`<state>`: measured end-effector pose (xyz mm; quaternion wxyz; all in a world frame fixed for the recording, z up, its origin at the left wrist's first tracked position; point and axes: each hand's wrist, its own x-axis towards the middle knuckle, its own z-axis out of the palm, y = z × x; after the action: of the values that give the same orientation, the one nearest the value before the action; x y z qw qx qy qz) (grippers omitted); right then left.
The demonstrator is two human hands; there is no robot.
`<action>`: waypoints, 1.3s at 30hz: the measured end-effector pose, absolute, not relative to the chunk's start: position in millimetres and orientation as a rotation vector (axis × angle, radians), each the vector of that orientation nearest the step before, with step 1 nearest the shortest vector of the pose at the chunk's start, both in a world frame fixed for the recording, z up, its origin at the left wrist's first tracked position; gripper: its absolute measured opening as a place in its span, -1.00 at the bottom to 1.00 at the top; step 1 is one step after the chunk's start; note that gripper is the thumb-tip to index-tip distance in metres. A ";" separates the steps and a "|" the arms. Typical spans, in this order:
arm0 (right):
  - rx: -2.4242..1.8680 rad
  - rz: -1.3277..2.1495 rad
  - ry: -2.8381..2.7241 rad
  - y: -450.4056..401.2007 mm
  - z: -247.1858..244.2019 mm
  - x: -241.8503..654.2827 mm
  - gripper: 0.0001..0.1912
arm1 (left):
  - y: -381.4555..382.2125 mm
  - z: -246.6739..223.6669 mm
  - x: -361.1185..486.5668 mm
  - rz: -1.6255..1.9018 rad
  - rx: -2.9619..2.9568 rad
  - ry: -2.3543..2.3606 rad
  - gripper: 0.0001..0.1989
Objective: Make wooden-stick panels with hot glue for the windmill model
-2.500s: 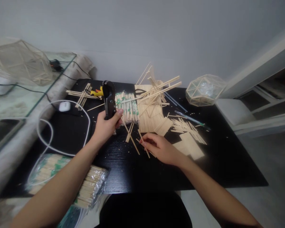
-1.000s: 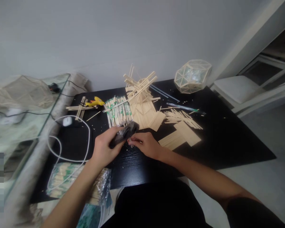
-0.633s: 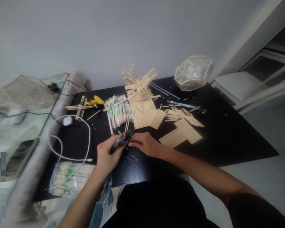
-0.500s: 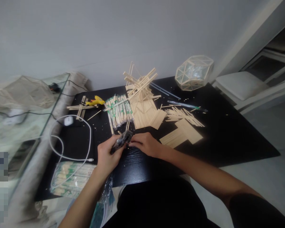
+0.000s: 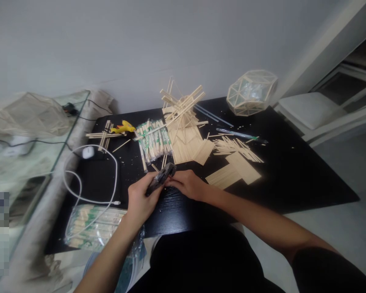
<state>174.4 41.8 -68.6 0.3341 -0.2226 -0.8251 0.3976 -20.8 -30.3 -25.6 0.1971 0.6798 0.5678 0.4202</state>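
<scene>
My left hand is closed around a dark grey plier-like tool, its head tilted up to the right above the near edge of the table. Beside that head is my right hand, fingertips pinched together; whatever they hold is hidden. A short pale stick end shows just behind the left hand. Beyond both hands lie a bag of green-and-white wrapped chopsticks and a flat panel of joined wooden sticks. A crossed stick structure rests on the panel.
A yellow glue gun lies at the left behind a looped white cable. Another chopstick pack sits front left. Loose sticks and flat stick panels lie right. A faceted stick frame stands at the back right.
The view has shifted slightly. Both hands and the dark tool stay together, with the tool's head a little further right; the grips look the same.
</scene>
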 end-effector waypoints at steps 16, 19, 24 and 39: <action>-0.554 0.991 -2.149 39.6 -77.2 173.1 -0.88 | -39.3 10.5 -35.3 1.027 1.751 1.574 -0.68; -0.556 0.980 -2.142 39.1 -79.6 172.3 -0.86 | -49.0 25.4 -59.4 1.001 1.820 1.763 -0.67; -0.561 0.955 -2.147 38.9 -79.3 172.3 -0.85 | -59.0 22.1 -84.7 0.569 2.176 2.064 -0.63; -0.553 0.875 -2.227 39.7 -83.6 173.2 -0.80 | -65.1 21.9 -41.8 0.030 2.564 2.069 -0.63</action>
<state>173.2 39.7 -83.6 0.3363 -0.2120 -0.8540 0.3355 -41.8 -65.1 21.9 -0.0765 0.7758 0.6263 0.0090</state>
